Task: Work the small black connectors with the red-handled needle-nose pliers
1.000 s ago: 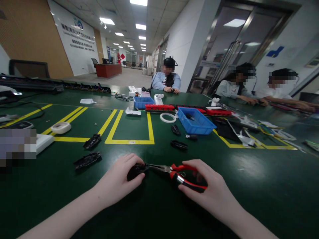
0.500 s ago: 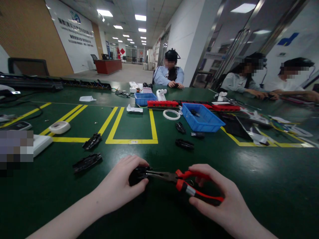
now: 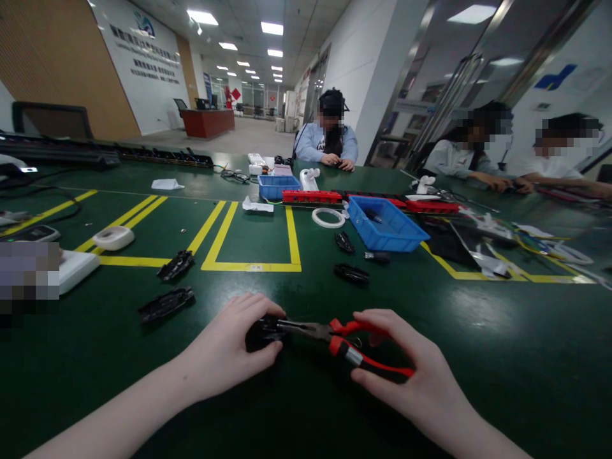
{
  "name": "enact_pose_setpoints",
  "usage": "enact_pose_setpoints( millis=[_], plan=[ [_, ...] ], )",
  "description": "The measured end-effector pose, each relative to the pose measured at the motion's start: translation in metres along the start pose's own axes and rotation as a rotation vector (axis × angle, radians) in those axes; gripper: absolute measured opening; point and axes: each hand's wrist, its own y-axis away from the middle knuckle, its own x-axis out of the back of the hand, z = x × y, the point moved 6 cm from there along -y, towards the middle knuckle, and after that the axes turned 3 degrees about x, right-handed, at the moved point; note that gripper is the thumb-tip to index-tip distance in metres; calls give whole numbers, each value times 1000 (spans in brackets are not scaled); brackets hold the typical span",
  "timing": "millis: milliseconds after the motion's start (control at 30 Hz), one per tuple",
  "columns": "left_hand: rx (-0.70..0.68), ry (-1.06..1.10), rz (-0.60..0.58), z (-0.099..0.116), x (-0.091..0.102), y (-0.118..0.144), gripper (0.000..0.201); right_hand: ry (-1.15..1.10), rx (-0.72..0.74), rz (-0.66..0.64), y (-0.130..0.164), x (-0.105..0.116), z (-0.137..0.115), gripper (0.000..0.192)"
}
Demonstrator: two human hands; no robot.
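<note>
Between the thumb and fingers of my left hand sits a small black plastic part, partly hidden by the hand. My right hand is wrapped round the red and black handles of long-nose pliers. The handles are spread apart, and the narrow jaws reach left to the black part, their tips at or inside it; the exact contact is too small to tell. Two black plastic shells lie left of my left hand. Beyond the pliers lie more black shell pieces.
A blue bin holds a dark piece. Behind are a smaller blue bin, a red strip and a white tape ring. A white tape roll lies left on the green table. Several people sit around the table.
The pliers and my right hand have shifted slightly left, with the jaws closer in on the black part. My left hand keeps its hold almost unmoved.
</note>
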Motion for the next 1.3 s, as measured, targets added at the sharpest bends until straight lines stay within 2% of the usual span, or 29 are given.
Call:
enact_pose_setpoints(
  millis=[333,500,700,967,1300],
  plan=[
    [-3,-6,-20,0,0,1,24,17,-22,-12,1,0,2,53],
    [12,4,-38,-1,0,1,26,9,-12,-16,-1,0,0,47],
    [-14,14,-56,1,-1,0,24,45,68,-55,-3,2,-1,42],
    [-48,33,-42,-1,-1,0,24,49,58,-51,-3,3,-1,41],
    [-79,19,-54,-2,-2,0,23,123,48,-119,-1,-2,5,54]
  ],
)
